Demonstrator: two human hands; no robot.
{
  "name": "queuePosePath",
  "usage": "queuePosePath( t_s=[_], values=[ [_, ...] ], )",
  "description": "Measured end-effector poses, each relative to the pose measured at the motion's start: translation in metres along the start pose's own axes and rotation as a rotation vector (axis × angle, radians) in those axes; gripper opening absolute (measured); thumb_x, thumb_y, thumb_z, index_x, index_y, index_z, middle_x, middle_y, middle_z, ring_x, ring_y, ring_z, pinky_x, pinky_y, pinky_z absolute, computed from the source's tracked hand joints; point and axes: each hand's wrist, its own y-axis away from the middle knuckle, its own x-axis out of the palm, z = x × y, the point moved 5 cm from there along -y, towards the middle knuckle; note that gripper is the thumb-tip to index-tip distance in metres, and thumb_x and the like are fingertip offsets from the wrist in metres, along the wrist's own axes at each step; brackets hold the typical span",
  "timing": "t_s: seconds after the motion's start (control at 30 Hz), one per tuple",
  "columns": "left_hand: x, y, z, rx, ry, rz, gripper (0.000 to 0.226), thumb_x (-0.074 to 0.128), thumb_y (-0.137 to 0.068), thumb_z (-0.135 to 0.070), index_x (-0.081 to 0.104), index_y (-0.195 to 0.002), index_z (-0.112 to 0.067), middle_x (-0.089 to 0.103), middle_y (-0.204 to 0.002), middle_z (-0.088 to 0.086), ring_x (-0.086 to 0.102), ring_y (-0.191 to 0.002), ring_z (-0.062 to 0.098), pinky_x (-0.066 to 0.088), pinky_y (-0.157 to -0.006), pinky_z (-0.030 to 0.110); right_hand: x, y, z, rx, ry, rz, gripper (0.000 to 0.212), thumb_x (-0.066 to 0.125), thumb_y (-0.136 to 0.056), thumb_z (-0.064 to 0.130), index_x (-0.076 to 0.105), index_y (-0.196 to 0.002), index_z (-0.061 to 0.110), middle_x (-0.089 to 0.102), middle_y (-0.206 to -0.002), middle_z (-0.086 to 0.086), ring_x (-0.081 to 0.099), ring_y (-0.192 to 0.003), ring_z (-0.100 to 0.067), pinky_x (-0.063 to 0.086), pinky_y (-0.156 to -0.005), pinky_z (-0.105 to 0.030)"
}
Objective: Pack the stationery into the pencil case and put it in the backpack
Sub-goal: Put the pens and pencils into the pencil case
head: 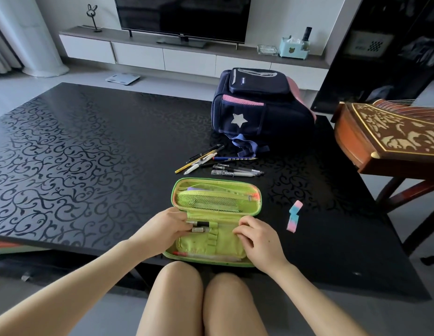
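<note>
A green pencil case [214,192] lies open at the near edge of the black table [89,154]. My left hand [166,226] pinches a pen [199,230] that lies in the elastic loops of the case's near half. My right hand [257,236] rests with curled fingers on the green inner flap at the right. Several pens and pencils [218,163] lie loose just beyond the case. A pink and blue eraser [295,215] lies to the right of the case. The navy backpack [259,107] with a white star stands further back, zipped shut.
A carved wooden instrument [390,134] on a stand juts in at the right of the table. Behind the table are a TV console [187,52], a television and a floor scale. My knees sit under the table's near edge.
</note>
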Motion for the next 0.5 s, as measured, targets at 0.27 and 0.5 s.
queuePosePath(
  t_s=[0.27, 0.5],
  values=[
    [-0.003, -0.019, -0.015, 0.135, -0.165, 0.056, 0.008, 0.065, -0.075, -0.017, 0.068, -0.069, -0.022, 0.052, -0.061, -0.009, 0.039, -0.065, 0.010, 0.037, -0.052, 0.020, 0.000, 0.000, 0.000, -0.009, -0.007, -0.013, 0.012, 0.062, -0.080, 0.008, 0.071, -0.084, 0.015, 0.062, -0.087, 0.004, 0.058, -0.069, -0.014, 0.050, -0.058, -0.027],
    [0.011, -0.029, -0.024, -0.219, 0.242, -0.021, 0.007, 0.070, -0.076, -0.017, 0.064, -0.079, -0.015, 0.060, -0.076, -0.005, 0.053, -0.077, 0.016, 0.048, -0.071, 0.032, 0.000, 0.000, 0.001, -0.010, -0.006, 0.005, 0.013, 0.051, -0.085, 0.015, 0.065, -0.085, 0.014, 0.062, -0.090, 0.006, 0.058, -0.073, -0.012, 0.049, -0.060, -0.028]
  ],
)
